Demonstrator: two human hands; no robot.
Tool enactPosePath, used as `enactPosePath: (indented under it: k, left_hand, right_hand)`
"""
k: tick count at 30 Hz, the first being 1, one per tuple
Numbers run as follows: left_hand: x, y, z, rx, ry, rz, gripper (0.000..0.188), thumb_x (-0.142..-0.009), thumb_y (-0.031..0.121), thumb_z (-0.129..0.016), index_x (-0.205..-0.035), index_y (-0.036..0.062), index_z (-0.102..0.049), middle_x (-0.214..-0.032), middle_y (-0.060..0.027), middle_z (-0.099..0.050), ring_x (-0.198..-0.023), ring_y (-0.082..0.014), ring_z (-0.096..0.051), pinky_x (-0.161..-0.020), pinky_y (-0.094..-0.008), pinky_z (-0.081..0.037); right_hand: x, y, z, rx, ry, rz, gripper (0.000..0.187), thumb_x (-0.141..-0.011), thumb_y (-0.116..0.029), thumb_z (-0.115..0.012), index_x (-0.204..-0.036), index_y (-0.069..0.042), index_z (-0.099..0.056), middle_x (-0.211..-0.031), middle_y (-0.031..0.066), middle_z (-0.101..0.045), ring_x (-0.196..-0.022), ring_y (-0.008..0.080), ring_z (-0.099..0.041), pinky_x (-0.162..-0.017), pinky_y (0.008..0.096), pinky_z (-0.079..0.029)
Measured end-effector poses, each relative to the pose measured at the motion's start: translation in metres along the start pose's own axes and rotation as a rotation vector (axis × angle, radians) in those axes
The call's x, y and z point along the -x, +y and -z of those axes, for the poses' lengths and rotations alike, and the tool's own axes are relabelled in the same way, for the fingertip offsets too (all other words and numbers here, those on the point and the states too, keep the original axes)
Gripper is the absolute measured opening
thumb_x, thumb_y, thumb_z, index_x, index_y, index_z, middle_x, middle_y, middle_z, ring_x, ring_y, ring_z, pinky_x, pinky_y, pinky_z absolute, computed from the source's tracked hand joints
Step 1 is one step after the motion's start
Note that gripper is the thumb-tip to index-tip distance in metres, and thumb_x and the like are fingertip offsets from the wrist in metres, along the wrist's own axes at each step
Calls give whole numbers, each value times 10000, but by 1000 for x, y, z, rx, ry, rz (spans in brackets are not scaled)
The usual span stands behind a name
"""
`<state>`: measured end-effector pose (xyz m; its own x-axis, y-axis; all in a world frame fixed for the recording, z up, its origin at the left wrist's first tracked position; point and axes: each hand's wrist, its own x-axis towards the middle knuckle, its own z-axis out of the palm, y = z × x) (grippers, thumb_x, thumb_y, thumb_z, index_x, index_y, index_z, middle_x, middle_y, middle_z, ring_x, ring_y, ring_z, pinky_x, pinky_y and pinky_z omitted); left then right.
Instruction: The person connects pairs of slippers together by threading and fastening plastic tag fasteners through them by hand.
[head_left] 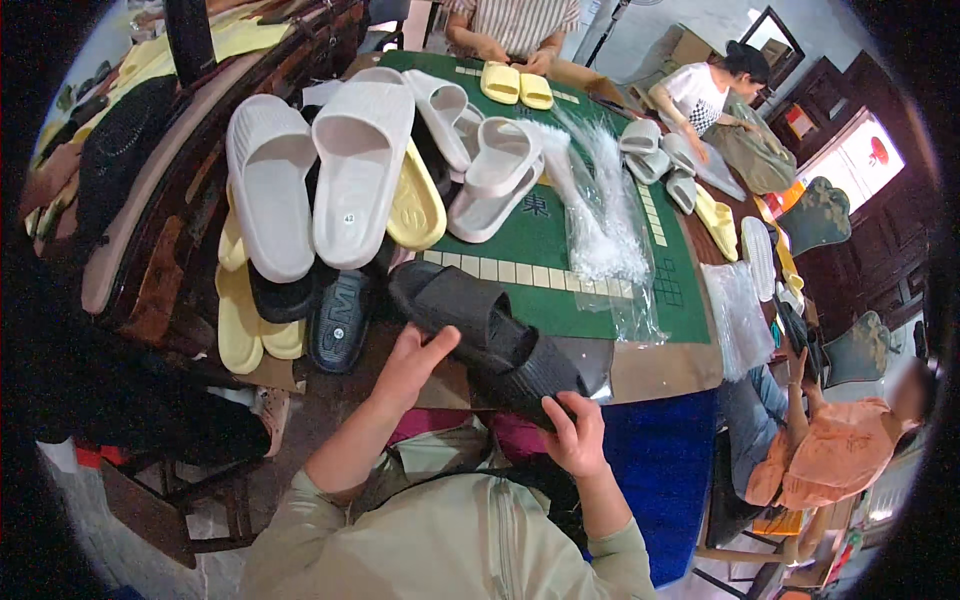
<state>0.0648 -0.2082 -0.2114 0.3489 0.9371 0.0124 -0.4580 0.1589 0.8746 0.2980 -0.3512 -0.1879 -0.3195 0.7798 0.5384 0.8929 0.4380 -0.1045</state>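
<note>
A pair of black slide sandals (pixel 452 297) is held together, one fitted against the other, at the near edge of the table. My left hand (pixel 415 365) grips their left side, thumb along the edge. At their right end my right hand (pixel 575 435) pinches the rim between thumb and fingers. Left of them rises a pile of slides: light grey ones (pixel 362 165) on top, yellow ones (pixel 418 205) below, and a black one (pixel 338 320) at the near side. Another grey pair (pixel 495 180) rests beyond my hands. Clear plastic bags (pixel 605 235) lie to the right of it.
A green mat (pixel 520 315) covers the table. A person across handles a yellow pair (pixel 516 86). At right, one person (pixel 690 105) holds clear plastic; another in orange (pixel 835 450) holds black footwear. More bags (pixel 738 320) and slides line the right edge.
</note>
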Motion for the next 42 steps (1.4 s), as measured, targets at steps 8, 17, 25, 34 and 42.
enactPosePath:
  k: [8,17,25,34,42]
  left_hand:
    - [-6,-28,11,-589,73,-176,414,-913,147,-625,-1269,-24,-499,-1159,-98,-516,-1061,-186,-527,-783,-288,-503]
    - [56,-20,-57,-1242,-42,-94,1363,-611,603,-795,-1433,-116,21,-1398,-376,-262,-1264,-483,-364,-1065,-517,-303]
    - [57,-24,-62,-1303,-106,-93,1435,-552,663,-789,-1429,-130,24,-1440,-384,-184,-1342,-481,-268,-1117,-487,-244]
    - [52,-4,-52,-1183,-284,-158,1244,-636,306,-861,-1479,1,2,-1465,-301,-205,-1342,-448,-291,-1115,-456,-275]
    - [48,1,-2,-784,-156,-49,666,-646,-130,-439,-1273,70,-541,-1148,-196,-610,-1112,-363,-574,-982,-384,-428]
  right_hand:
    - [1,4,17,-422,55,-331,340,-687,-114,-778,-986,-28,-641,-953,143,-657,-877,322,-625,-763,380,-494]
    - [-120,36,-27,-470,28,-434,648,-746,-163,-759,-1312,-69,-458,-1234,143,-518,-953,262,-593,-781,343,-511]
    - [-117,43,-57,-259,-103,-643,660,-836,-195,-607,-1357,33,-271,-763,228,-624,-735,439,-615,-690,509,-488]
    - [-92,39,-13,-66,75,-733,752,-770,-146,-634,-1402,-24,-244,-732,162,-612,-627,404,-610,-580,490,-480]
    - [-77,66,23,171,274,-854,614,-784,-133,-584,-1375,-204,-433,-746,205,-618,-659,390,-622,-603,469,-486]
